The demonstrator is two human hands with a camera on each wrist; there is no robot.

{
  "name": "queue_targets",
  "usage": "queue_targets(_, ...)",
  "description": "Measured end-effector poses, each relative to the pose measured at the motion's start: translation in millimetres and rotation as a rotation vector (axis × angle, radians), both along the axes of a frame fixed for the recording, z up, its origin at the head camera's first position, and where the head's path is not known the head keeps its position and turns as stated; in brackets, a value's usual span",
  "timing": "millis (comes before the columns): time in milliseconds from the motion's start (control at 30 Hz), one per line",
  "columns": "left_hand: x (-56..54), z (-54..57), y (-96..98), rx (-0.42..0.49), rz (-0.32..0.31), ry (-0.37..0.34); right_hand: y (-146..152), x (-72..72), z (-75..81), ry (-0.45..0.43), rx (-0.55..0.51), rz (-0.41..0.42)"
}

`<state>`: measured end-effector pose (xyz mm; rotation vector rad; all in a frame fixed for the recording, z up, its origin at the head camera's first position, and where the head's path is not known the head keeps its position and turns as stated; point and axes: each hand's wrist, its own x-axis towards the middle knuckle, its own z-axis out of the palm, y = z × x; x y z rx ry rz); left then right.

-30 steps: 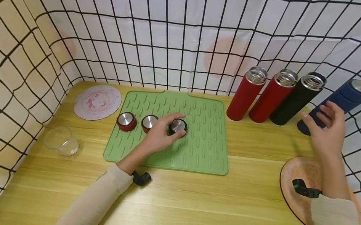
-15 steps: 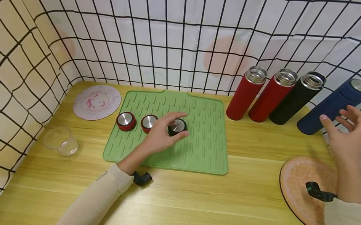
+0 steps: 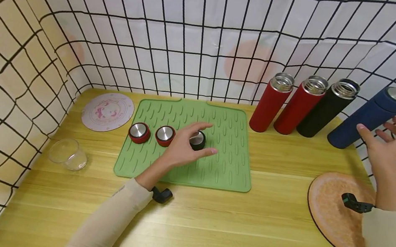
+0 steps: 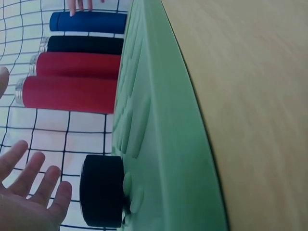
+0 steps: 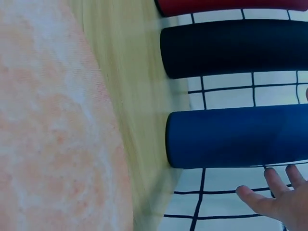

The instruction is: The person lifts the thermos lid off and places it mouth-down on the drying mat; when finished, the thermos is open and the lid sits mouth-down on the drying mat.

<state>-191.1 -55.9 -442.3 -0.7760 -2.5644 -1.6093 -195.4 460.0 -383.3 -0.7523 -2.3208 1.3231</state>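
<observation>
My left hand (image 3: pixel 184 145) hovers over the green ridged mat (image 3: pixel 227 161), thumb and fingers spread around the black bottle cap (image 3: pixel 201 141). A gap shows between fingers and black cap (image 4: pixel 102 190) in the left wrist view. Two red caps with silver tops, a left one (image 3: pixel 139 133) and a middle one (image 3: pixel 164 136), sit beside it. At the far right, my right hand (image 3: pixel 387 154) reaches beside the capped blue thermos (image 3: pixel 364 115), fingers apart and relaxed. In the right wrist view its fingertips lie just off the side of the blue thermos (image 5: pixel 236 137).
Two uncapped red thermoses (image 3: pixel 270 106) and an uncapped black thermos (image 3: pixel 325 112) stand in a row left of the blue one. An orange round mat (image 3: pixel 334 210) lies at right. A clear glass (image 3: pixel 68 157) and pink-patterned disc (image 3: pixel 107 111) are at left. Black wire grid (image 3: pixel 204 27) encloses the table.
My right hand has moved right, from in front of the blue thermos to its right side. My left hand has shifted slightly right, thumb and fingers spread wider around the black cap.
</observation>
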Motion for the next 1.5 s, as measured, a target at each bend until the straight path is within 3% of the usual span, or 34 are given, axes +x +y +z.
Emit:
queue_targets(267, -1.9, -1.9, 5.1, -0.009, -0.007, -0.032, 7, -18.8, -5.2, 0.002, -0.132, 0.069)
queue_targets(367, -3.7, -2.8, 7.5, 0.000, -0.015, -0.038, 8, -24.6, -9.5, 0.043, -0.207, 0.083)
queue_targets(500, -6.7, -3.1, 10.9, 0.010, -0.026, -0.050, 5, -24.1, -13.6, 0.147, -0.300, 0.050)
queue_targets(700, -11.5, -0.6, 15.4, 0.027, -0.040, -0.039, -12, -5.2, -17.0, 0.339, -0.296, 0.037)
queue_targets(933, -14.7, 6.4, 18.5, 0.063, -0.081, -0.012, -47, 8.0, -21.5, 0.659, -0.346, 0.146)
queue_targets(1100, -14.2, 14.6, 19.7, 0.075, -0.105, -0.009, -80, 15.6, -17.8, 0.770, -0.380, 0.286)
queue_targets(1300, -12.2, 27.0, 19.7, 0.077, -0.117, 0.012, -117, 21.5, -16.7, 0.710, -0.351, 0.443)
queue_targets(1500, -10.5, 35.5, 22.7, 0.101, -0.139, 0.035, -152, 23.2, -19.9, 0.646, -0.257, 0.575)
